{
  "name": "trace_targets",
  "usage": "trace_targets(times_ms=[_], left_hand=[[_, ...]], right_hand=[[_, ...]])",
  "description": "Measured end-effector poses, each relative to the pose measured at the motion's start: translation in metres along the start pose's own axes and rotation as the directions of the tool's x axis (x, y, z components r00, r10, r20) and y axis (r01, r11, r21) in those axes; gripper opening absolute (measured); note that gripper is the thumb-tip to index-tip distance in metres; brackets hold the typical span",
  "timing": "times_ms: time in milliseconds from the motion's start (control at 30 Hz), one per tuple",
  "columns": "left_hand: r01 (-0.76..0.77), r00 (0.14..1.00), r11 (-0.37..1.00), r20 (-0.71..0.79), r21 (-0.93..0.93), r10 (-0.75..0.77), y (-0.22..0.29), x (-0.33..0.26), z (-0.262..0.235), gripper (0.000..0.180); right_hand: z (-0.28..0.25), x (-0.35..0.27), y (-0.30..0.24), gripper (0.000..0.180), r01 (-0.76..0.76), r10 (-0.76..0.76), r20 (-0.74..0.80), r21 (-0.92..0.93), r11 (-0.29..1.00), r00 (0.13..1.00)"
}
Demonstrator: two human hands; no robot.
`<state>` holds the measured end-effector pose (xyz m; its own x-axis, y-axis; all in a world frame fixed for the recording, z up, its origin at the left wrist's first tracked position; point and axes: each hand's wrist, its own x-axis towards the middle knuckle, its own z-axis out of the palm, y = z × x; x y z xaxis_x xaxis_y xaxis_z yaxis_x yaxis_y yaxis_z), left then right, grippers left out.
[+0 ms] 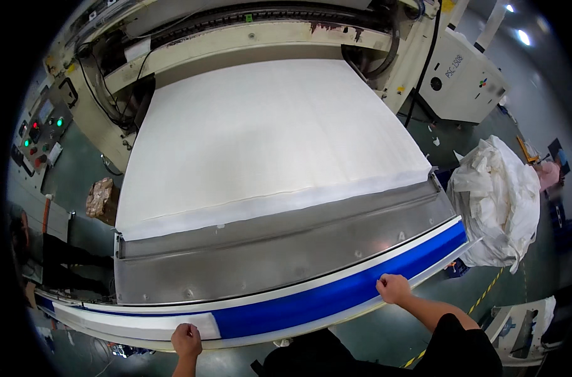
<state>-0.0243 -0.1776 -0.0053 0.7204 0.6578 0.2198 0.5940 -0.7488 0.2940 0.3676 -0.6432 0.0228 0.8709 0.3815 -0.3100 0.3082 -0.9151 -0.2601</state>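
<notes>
My left hand (186,340) is closed over the lower edge of a folded white fabric strip (123,323), close to the strip's right end. Whether the fingers grip the strip is hidden. The strip lies flat along a blue band (292,308) on the machine's curved front edge. Farther right, my right hand (394,289) rests with curled fingers at that same band; anything inside the fingers is hidden. Beyond the band is a bare metal plate (261,267). A wide sheet of white fabric (267,138) runs from the machine down to this plate, its near edge lying across it.
The machine frame (248,50) spans the back. A control panel (41,135) with lit buttons is at left, above a brown wrapped bundle (101,198). Piled white fabric (496,195) stands at right, below a white cabinet (458,78). Dark-clothed legs (72,251) show at left.
</notes>
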Motion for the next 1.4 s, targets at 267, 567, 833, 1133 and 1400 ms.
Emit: trace_targets(times_ms=[267, 567, 833, 1133, 1400], left_hand=[[0.044, 0.975, 0.999, -0.219, 0.003, -0.043, -0.010, -0.008, 0.023, 0.018], [-0.016, 0.940, 0.964, -0.332, -0.266, -0.076, -0.019, -0.007, 0.020, 0.014], [0.381, 0.861, 0.921, 0.394, -0.081, -0.321, 0.084, -0.160, 0.019, 0.050], [0.386, 0.487, 0.908, 0.872, -0.163, -0.050, 0.041, -0.292, 0.094, 0.037], [0.367, 0.380, 0.901, 0.921, -0.233, 0.084, -0.007, -0.343, 0.179, 0.037]], right_hand=[[0.006, 0.002, 0.007, 0.030, 0.049, -0.051, -0.088, -0.024, 0.999, 0.995], [0.005, -0.007, -0.001, 0.029, -0.037, 0.046, -0.191, 0.049, 0.998, 0.981], [0.003, -0.014, 0.002, 0.029, -0.032, 0.043, -0.219, 0.053, 0.998, 0.975], [0.011, 0.004, -0.025, 0.029, 0.008, 0.003, -0.187, 0.061, 0.998, 0.982], [0.001, -0.009, -0.009, 0.029, -0.053, 0.064, -0.206, 0.058, 0.997, 0.976]])
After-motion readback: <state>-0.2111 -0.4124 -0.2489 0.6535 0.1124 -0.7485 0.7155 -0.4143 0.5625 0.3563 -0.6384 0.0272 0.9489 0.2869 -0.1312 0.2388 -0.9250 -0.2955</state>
